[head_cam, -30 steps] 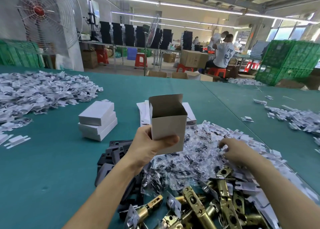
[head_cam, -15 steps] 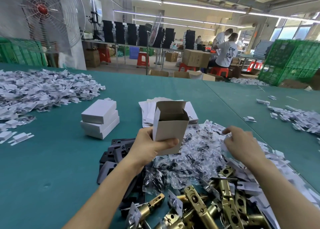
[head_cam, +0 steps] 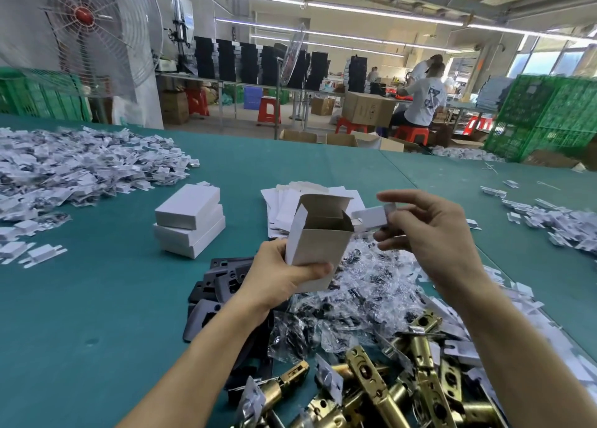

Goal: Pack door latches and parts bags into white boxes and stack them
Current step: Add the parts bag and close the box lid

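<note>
Green table (head_cam: pixel 97 298): left hand (head_cam: pixel 277 275) grips open white box (head_cam: pixel 318 243); right hand (head_cam: pixel 433 237), risen from the parts pile (head_cam: pixel 371 292), pinches a white card piece (head_cam: pixel 371 217) beside its mouth; insertion pending.

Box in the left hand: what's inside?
Only bare brown inner walls show in the box; its lower part is hidden by the front wall. The right hand holds a white piece outside it.

Strip lights (head_cam: pixel 384 15) cross the workshop ceiling above red stools (head_cam: pixel 268 109).
</note>
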Motion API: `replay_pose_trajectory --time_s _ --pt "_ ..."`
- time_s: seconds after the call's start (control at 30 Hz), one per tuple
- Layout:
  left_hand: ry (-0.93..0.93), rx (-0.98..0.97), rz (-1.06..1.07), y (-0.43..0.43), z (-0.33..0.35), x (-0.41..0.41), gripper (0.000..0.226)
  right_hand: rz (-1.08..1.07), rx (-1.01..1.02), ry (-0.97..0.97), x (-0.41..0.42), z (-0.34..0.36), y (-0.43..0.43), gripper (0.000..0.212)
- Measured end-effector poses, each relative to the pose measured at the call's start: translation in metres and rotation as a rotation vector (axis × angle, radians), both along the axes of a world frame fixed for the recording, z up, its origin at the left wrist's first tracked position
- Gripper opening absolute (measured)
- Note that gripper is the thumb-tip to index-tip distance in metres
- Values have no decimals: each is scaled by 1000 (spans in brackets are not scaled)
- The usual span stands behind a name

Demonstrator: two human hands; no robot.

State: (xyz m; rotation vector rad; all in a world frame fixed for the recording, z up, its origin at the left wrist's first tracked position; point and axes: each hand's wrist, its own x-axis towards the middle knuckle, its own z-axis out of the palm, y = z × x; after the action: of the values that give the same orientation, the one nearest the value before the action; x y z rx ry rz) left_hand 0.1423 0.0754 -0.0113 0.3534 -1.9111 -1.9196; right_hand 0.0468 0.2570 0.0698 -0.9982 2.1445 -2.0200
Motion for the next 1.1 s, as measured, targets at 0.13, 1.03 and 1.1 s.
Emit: replay_pose_trajectory --time_s 0.13,1.03,1.1 --pt "-33 -51 -22 0 -2 -1 26 -55 -10 59 7 6 -6 37" --pt "141 188 -100 10 -4 -1 30 -20 436 833 27 26 -14 9" --pt "157 178 -74 9 -6 -2 31 -59 423 816 25 32 -11 19"
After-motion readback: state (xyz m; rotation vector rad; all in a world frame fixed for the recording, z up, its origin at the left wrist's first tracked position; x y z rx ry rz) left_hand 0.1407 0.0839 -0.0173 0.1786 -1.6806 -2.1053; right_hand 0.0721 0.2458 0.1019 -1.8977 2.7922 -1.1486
